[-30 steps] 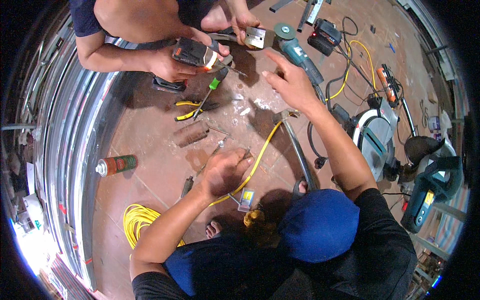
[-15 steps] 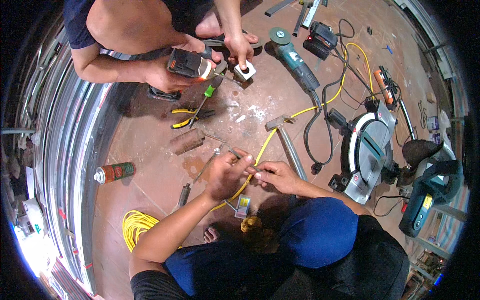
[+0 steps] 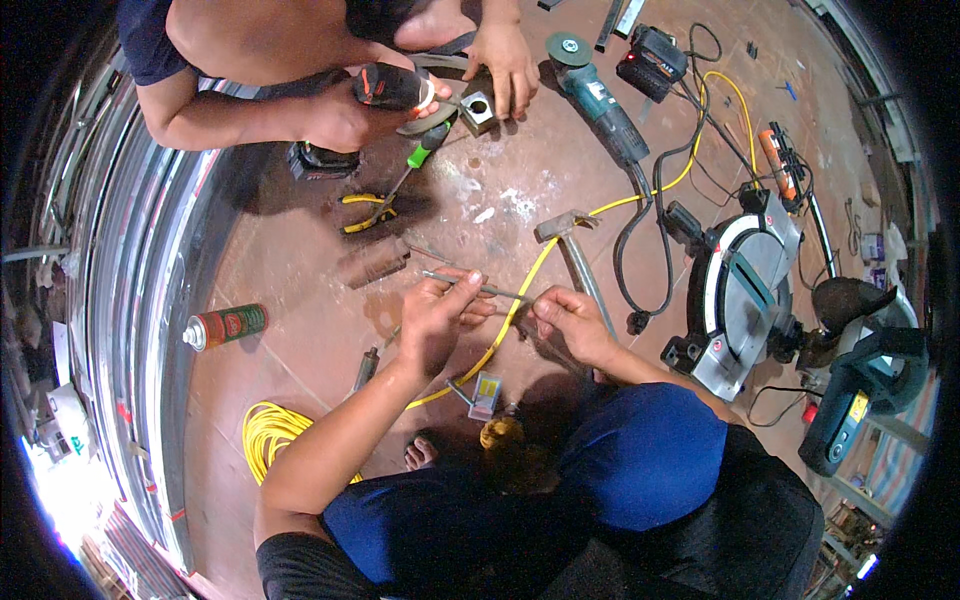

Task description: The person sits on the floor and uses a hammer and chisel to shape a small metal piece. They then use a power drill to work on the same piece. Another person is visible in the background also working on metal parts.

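Note:
A thin grey metal rod [image 3: 500,292] runs across between my two hands above the floor. My left hand [image 3: 436,318] grips it near its left end, which sticks out past the thumb. Closed in a pinch, my right hand [image 3: 568,322] has the rod's other end, partly hidden by the fingers. Beneath my hands passes a yellow cord [image 3: 500,330]. A claw hammer [image 3: 578,262] lies just beyond my right hand. A small clear box with a yellow label [image 3: 484,396] sits nearer to me, and a rusty metal cylinder [image 3: 375,264] lies beyond my left hand.
Across from me a co-worker holds a cordless drill [image 3: 390,88] beside a short square metal tube [image 3: 478,110]. An angle grinder [image 3: 600,105], a mitre saw [image 3: 745,290], a spray can [image 3: 228,327], yellow-handled pliers [image 3: 366,212] and a green-handled screwdriver [image 3: 418,156] lie around. Long metal profiles [image 3: 140,300] line the left.
My hands have moved slightly apart, and more of the rod shows between them. The co-worker's drill has shifted right and up, and their other hand now lies flatter beside the square tube.

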